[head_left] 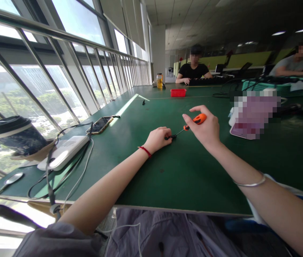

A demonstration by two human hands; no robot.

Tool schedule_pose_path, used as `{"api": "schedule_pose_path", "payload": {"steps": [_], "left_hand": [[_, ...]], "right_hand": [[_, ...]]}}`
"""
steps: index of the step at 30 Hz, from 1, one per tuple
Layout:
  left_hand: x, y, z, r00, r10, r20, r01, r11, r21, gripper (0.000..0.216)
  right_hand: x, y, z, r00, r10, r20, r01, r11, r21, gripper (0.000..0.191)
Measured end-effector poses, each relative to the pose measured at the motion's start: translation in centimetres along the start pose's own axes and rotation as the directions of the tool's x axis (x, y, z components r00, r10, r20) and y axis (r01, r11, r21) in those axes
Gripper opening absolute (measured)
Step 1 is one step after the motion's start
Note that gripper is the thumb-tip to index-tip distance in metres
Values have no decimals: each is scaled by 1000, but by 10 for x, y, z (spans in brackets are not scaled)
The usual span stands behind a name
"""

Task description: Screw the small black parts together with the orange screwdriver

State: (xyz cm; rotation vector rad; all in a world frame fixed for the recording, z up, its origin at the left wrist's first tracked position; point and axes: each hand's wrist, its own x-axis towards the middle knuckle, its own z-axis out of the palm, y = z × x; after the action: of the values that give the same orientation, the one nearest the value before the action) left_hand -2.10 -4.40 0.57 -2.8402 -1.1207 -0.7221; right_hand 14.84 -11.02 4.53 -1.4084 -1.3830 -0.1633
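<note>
My left hand (pixel 159 140), with a red string at its wrist, rests on the green table and pinches a small black part (pixel 172 136) against it. A screwdriver (pixel 199 119) with an orange and black handle slants down to the left, its shaft ending at the black part. My right hand (pixel 207 129) is around the handle, thumb and index finger spread apart, the handle lying in the cup of the hand. The other right fingers are mostly hidden. What the black part is exactly is too small to tell.
A phone (pixel 100 125), a white device (pixel 64 152) with cables and a dark cup (pixel 15 134) are at left. Farther back are a tiny black piece (pixel 143 102), a red tray (pixel 178 93) and a jar (pixel 159 81). A pink phone-like object (pixel 244 130) stands right. Two people sit beyond.
</note>
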Motion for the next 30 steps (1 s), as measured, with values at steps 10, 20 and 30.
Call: {"api": "schedule_pose_path", "payload": {"steps": [10,20,30], "left_hand": [[0,0,-1,1000,-10,21,10,1000,-7,6],[0,2,-2,999,-27,33,27,1000,1,8],[0,1,-1,1000,-8,19,8,1000,4,6]], "right_hand": [[0,1,2,999,-30,16,29,997,69,43],[0,3,3,999,-38,35,34,994,102,22],[0,1,2,1000,26,1,-26,1000,-1,39]]}}
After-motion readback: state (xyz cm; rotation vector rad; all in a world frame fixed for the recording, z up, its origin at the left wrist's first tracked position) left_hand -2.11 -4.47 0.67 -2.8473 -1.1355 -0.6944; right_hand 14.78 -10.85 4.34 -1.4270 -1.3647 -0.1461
